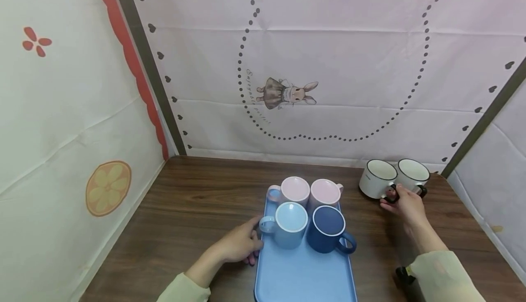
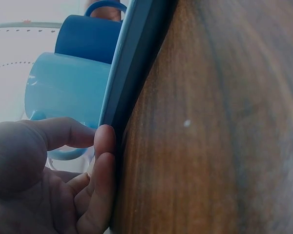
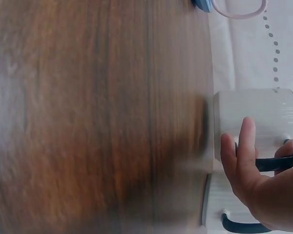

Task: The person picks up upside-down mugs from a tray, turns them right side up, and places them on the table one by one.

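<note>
My right hand (image 1: 408, 205): clamped on the black handle (image 3: 276, 164) of one black-rimmed white mug (image 1: 372, 182), on the desk (image 1: 197, 192) beside its twin (image 1: 413, 172); my left hand (image 1: 238, 242): gripping the blue tray (image 1: 304, 274) by its edge; I should lift level, clear of the twin

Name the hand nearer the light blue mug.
Left. The left hand is beside the light blue mug, at the tray; the right hand is farther right, holding a white mug.

Booth-like space: printed cloth (image 1: 349, 74) on 3 sides of table (image 1: 197, 201).
</note>
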### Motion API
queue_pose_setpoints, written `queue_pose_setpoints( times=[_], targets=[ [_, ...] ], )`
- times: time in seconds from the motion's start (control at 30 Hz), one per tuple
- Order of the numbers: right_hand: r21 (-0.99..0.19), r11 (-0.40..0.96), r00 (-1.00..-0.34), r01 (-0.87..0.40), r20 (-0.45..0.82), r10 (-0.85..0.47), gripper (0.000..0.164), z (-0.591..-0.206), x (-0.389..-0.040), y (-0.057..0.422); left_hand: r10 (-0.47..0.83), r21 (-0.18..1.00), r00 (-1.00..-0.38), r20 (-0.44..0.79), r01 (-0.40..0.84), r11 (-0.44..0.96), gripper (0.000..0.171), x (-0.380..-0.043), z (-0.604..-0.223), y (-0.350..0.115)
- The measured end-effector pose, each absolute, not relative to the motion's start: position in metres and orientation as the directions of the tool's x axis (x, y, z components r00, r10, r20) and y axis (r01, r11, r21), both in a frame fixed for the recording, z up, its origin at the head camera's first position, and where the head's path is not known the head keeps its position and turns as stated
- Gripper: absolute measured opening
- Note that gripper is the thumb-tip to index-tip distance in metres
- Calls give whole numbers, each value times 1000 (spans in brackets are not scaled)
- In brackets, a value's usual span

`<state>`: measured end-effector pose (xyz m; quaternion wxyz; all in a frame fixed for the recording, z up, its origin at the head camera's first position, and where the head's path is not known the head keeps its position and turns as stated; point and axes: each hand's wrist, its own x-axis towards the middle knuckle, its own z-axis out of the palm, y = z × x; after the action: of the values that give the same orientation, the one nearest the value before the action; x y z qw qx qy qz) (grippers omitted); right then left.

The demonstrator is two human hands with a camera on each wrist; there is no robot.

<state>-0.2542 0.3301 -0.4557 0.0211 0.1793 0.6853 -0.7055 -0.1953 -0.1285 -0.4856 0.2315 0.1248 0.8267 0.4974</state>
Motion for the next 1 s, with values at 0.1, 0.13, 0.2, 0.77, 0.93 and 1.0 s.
queue_pose_setpoints(
  times=[0.1,0.13,0.2,0.77,0.93,1.0],
  targets=[
    [-958,-95,-935,272,-287,208,38,-457,-255,329,434,877,-861,-265,-28,479,86,-195,-486,-129],
    [-956,-108,-935,272,-289,205,37,-458,-255,330,434,877,-861,-265,-27,480,86,-195,-486,-129],
    [-955,-118,-936,273,-292,199,36,-459,-256,329,435,876,-861,-265,-26,482,86,-195,-486,-129],
    [-922,-257,-914,290,-347,211,36,-460,-262,323,441,877,-860,-255,-14,481,85,-197,-487,-130],
    [-919,-267,-907,290,-353,230,37,-461,-264,323,442,876,-861,-252,-8,483,85,-197,-488,-130],
    [-920,-262,-908,293,-354,225,37,-461,-263,324,443,875,-861,-250,-6,484,86,-197,-488,-129]
  ],
)
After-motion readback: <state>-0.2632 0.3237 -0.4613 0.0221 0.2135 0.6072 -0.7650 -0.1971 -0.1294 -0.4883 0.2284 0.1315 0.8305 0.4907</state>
